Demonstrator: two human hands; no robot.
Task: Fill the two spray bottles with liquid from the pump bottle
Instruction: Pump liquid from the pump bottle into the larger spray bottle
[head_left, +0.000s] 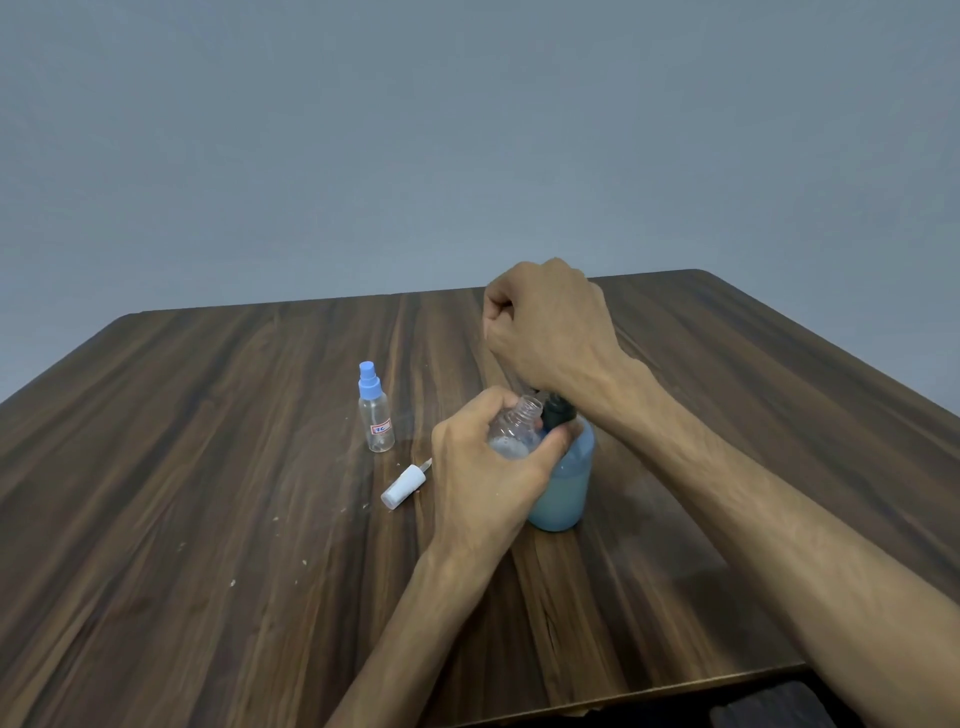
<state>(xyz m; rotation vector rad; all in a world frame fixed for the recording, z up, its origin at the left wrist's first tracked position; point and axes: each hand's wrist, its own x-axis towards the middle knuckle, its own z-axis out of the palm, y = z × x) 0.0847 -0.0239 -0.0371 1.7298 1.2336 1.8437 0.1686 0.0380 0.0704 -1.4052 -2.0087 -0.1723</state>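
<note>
The left hand (483, 467) wraps its fingers around the open little bottle (514, 428), beside the blue pump bottle (563, 483) on the bench (208, 467). The right hand (550, 327) makes a fist on the pump.

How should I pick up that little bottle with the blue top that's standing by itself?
Hold the capped spray bottle round its clear middle, coming from the left or the near side. It stands upright with bare table there, and the body is wider than the slim blue cap, so probably a steadier grip.
</note>
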